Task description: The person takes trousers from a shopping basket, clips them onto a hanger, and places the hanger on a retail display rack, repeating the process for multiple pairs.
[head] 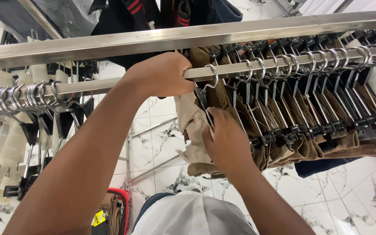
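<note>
My left hand (162, 74) is closed around the steel rail (227, 69) of a clothes rack, right beside a metal hanger hook (212, 76). My right hand (227, 141) presses on the clip hanger (203, 102) and the folded tan trousers (192, 126) that hang from that hook, fingers closed on the cloth and clip. To the right hang several more brown trousers (327, 139) on black clip hangers, packed tightly along the rail.
Cream-coloured trousers (1, 143) on clip hangers crowd the rail's left end. A thicker steel bar (196, 37) runs above the rail, with dark garments behind it. Below lies a white marble-patterned floor (349, 196) and a red basket (120, 209) holding folded cloth.
</note>
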